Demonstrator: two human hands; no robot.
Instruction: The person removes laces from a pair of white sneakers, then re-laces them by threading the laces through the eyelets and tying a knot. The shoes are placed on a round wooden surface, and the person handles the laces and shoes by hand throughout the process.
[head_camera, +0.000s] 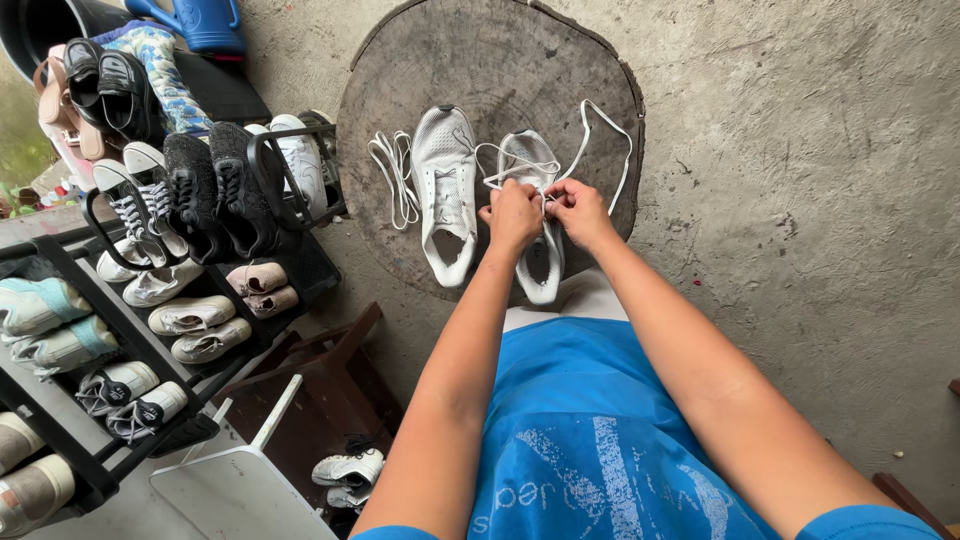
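While both pinch its lace, the left hand and right hand sit atop the white sneaker.

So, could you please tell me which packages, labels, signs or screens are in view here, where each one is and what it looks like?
No packages, signs or screens are in view.
Printed lettering: white, worn, across the front of the person's blue shirt, bottom centre.
Small logo marks: dark, on the pair of white shoes on the lower rack shelf at left; too small to make out.
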